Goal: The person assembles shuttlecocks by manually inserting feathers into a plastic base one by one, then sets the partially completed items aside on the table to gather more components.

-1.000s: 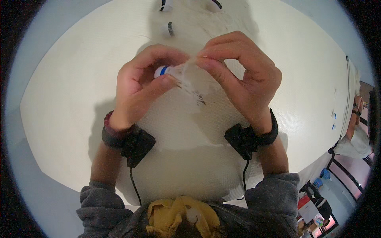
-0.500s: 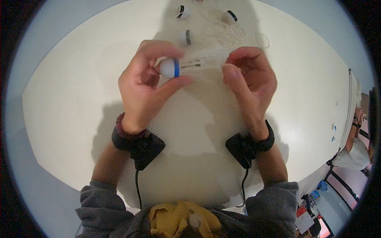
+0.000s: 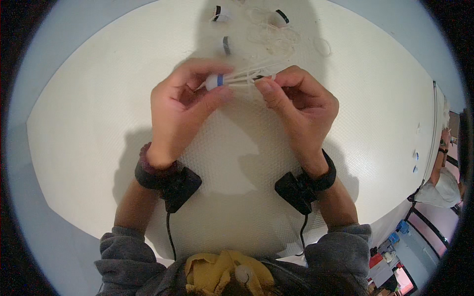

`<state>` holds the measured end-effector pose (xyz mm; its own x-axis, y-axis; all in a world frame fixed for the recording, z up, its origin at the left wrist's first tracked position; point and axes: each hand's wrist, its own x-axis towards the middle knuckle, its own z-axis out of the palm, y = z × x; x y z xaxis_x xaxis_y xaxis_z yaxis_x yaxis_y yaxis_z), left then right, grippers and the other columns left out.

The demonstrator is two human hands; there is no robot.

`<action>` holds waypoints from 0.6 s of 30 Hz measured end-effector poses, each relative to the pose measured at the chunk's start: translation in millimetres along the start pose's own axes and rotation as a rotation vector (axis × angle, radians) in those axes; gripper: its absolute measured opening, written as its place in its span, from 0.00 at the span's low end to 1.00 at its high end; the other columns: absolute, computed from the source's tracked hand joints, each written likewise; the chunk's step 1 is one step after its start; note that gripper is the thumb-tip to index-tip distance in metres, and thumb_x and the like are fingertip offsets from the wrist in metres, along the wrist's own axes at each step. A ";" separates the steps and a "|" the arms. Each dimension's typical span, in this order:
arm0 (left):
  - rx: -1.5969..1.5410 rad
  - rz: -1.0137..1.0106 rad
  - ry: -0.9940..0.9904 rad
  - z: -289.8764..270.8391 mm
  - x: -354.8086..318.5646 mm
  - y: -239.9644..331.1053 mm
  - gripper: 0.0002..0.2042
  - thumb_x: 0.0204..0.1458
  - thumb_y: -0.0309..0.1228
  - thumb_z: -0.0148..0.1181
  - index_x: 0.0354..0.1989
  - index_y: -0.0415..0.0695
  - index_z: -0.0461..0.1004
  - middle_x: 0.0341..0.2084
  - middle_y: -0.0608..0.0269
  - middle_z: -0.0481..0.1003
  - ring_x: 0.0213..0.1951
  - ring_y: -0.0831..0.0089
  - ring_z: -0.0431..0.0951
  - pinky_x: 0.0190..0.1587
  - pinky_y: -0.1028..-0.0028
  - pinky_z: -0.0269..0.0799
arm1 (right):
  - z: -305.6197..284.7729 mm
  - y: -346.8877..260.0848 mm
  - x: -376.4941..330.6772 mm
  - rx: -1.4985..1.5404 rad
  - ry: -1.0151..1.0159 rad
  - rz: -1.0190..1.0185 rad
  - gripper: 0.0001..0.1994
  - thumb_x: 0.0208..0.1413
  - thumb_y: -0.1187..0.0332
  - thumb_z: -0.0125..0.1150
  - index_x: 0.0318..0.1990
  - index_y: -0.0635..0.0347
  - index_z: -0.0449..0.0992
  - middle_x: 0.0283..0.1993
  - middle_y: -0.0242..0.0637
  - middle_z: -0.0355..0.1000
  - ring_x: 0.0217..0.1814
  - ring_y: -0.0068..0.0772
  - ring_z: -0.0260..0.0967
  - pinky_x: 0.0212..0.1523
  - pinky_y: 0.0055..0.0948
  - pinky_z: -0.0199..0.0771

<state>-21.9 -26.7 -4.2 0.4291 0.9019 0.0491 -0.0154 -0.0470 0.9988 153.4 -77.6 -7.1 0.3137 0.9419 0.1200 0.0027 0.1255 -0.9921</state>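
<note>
My left hand (image 3: 185, 106) pinches the white cork head, ringed with a blue band, of a shuttlecock (image 3: 232, 79). Its thin white feather stems run to the right into my right hand (image 3: 296, 103), whose fingertips are closed on the far ends. Both hands hover over a white table (image 3: 89, 128), close together, with black straps on both wrists.
At the table's far side lie three small white pieces with black bands (image 3: 220, 14) (image 3: 281, 17) (image 3: 225, 46) and loose loops of pale string (image 3: 274, 37). Another person (image 3: 442, 182) stands at the far right beyond the table edge.
Both hands have shifted a little away from me and apart, stretching the shuttlecock out sideways. The cork head now points left and the stems show between my hands.
</note>
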 end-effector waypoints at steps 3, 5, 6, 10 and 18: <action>0.014 0.088 -0.026 -3.9 2.7 -1.9 0.15 0.47 0.15 0.59 0.44 0.38 0.70 0.43 0.62 0.72 0.45 0.78 0.72 0.44 0.81 0.71 | -2.4 -5.5 1.3 -0.266 -0.030 -0.176 0.05 0.46 0.73 0.67 0.28 0.63 0.76 0.26 0.31 0.73 0.25 0.18 0.67 0.26 0.17 0.67; 0.042 0.120 -0.030 -4.1 3.5 -2.0 0.16 0.46 0.14 0.59 0.45 0.37 0.70 0.43 0.61 0.72 0.45 0.78 0.72 0.44 0.80 0.72 | -4.1 -9.4 2.4 -0.433 -0.074 -0.310 0.05 0.47 0.77 0.65 0.29 0.66 0.74 0.26 0.33 0.71 0.25 0.18 0.65 0.25 0.16 0.65; 0.041 0.120 -0.031 -4.7 3.6 -2.7 0.16 0.46 0.14 0.59 0.45 0.37 0.70 0.43 0.61 0.72 0.45 0.78 0.72 0.44 0.80 0.72 | -4.5 -11.4 2.6 -0.488 -0.075 -0.374 0.05 0.46 0.77 0.66 0.29 0.66 0.74 0.25 0.34 0.70 0.24 0.19 0.65 0.25 0.16 0.65; 0.002 0.107 -0.030 -4.5 3.6 -3.6 0.16 0.45 0.13 0.59 0.44 0.36 0.70 0.43 0.61 0.72 0.45 0.77 0.71 0.45 0.79 0.71 | -4.1 -10.0 3.1 -0.483 -0.090 -0.498 0.06 0.44 0.79 0.67 0.27 0.66 0.73 0.24 0.36 0.69 0.23 0.21 0.64 0.24 0.17 0.64; -0.053 0.078 -0.049 -3.6 1.3 -1.4 0.15 0.45 0.13 0.59 0.43 0.37 0.71 0.43 0.61 0.73 0.45 0.77 0.71 0.44 0.79 0.70 | 2.5 -8.1 -3.8 -0.351 -0.051 -0.390 0.08 0.44 0.70 0.67 0.27 0.58 0.72 0.26 0.35 0.69 0.23 0.27 0.71 0.24 0.22 0.70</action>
<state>-24.6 -23.9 -5.5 0.4681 0.8744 0.1276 -0.0975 -0.0924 0.9909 149.7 -81.4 0.6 0.1793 0.8613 0.4755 0.4308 0.3658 -0.8250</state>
